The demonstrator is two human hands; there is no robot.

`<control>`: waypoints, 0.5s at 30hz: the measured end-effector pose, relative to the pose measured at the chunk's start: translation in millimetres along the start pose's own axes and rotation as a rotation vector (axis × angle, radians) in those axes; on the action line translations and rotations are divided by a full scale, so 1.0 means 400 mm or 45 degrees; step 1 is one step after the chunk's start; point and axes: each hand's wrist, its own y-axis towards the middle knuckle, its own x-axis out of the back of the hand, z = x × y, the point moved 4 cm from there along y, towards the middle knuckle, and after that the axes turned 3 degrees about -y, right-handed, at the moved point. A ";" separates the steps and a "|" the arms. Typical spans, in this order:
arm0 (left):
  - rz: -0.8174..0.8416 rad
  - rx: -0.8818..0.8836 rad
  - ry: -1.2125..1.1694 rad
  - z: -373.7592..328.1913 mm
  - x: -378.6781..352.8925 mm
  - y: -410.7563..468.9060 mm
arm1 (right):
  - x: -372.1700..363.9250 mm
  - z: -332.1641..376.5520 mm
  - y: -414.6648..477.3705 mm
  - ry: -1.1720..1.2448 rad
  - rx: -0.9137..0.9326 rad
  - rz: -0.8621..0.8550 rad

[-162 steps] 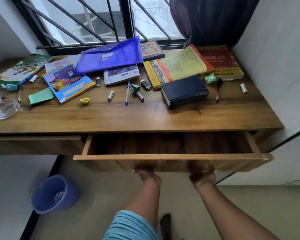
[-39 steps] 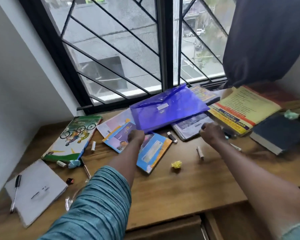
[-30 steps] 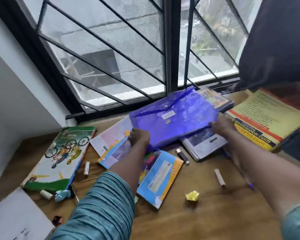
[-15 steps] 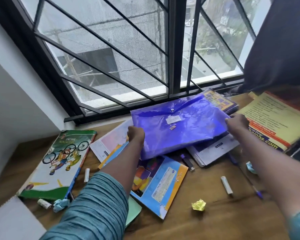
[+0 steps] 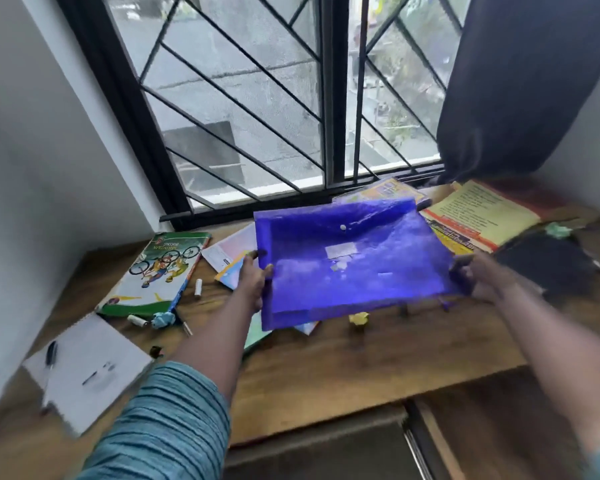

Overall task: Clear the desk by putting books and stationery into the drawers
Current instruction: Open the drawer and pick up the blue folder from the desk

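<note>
- Left hand [image 5: 253,284] grips the blue plastic folder's [image 5: 354,261] left edge.
- Right hand [image 5: 484,278] grips its right edge.
- The folder is held above the tabletop [image 5: 326,368], over scattered books.

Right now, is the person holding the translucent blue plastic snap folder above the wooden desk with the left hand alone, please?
Not alone: the head view shows the left hand gripping the left edge of the translucent blue plastic snap folder and the right hand gripping its right edge, above the wooden desk.
</note>
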 end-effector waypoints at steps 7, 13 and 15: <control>0.154 0.109 -0.016 0.027 0.074 -0.244 | 0.035 -0.085 -0.236 -0.064 -0.110 0.437; 0.278 0.228 -0.023 0.055 0.084 -0.376 | 0.083 -0.152 -0.309 0.002 0.077 0.394; 0.351 0.355 -0.034 0.078 0.067 -0.440 | 0.107 -0.184 -0.344 0.056 0.062 0.355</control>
